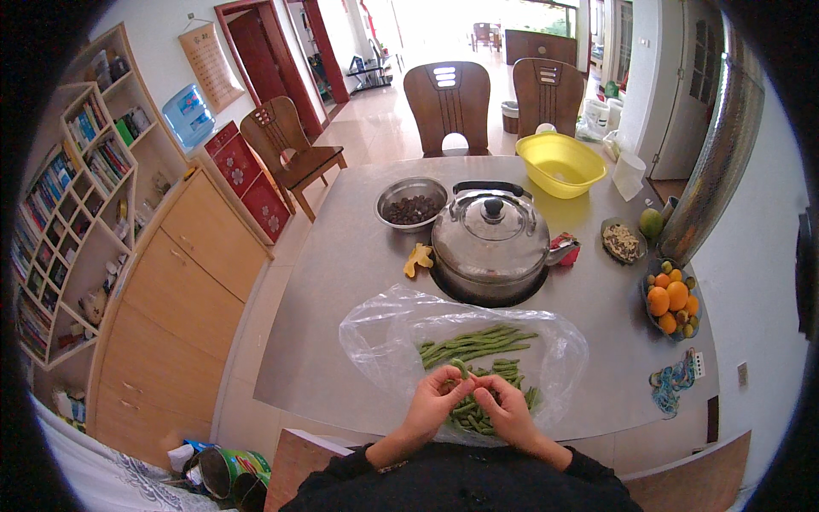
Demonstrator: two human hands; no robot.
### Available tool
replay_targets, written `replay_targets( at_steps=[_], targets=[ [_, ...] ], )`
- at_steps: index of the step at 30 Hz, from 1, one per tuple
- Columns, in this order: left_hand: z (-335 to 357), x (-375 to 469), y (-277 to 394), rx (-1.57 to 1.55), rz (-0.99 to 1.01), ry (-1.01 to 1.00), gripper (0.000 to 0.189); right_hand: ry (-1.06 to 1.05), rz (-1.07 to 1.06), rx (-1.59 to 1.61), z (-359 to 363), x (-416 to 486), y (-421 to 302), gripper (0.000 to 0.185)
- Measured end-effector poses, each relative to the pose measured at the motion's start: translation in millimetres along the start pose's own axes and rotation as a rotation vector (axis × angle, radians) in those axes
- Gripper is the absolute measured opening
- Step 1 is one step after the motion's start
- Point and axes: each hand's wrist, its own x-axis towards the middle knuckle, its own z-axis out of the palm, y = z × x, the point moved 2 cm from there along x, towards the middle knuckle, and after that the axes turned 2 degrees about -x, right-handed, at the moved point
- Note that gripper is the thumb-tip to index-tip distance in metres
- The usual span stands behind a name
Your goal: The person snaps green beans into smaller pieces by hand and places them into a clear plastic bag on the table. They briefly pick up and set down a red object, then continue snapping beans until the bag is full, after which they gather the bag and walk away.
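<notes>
Between the fingers of my left hand [430,398] is a green bean [459,367], its curved end sticking up past my fingertips. My right hand [510,409] meets the left at the fingertips and pinches the same bean, whose lower part is hidden. Both hands are over a clear plastic bag [377,329] spread on the table. Long whole green beans [480,342] lie on the bag beyond my hands. Short bean pieces [473,416] are heaped under and between my hands, partly covered by them.
A large steel kettle [491,246] stands just past the bag. Behind it are a steel bowl [411,225] of dark pieces and a yellow plastic basin [544,169]. Along the right edge sit a fruit dish [675,301], a dish of small dry pieces [622,243] and tangled cord [668,387].
</notes>
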Motion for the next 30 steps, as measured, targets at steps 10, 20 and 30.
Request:
replay_targets(
  at_steps=[10,20,30],
  targets=[
    [8,-5,15,0.028,0.06,-0.034,0.017,-0.153,0.129,0.042,-1,-1,10,0.022],
    [0,-9,15,0.251,0.185,-0.005,0.016,-0.142,0.091,-0.113,1,-2,-2,0.02],
    [5,-6,17,-0.013,0.091,0.042,0.019,0.002,-0.254,-0.285,-1,-2,-15,0.01]
  ],
)
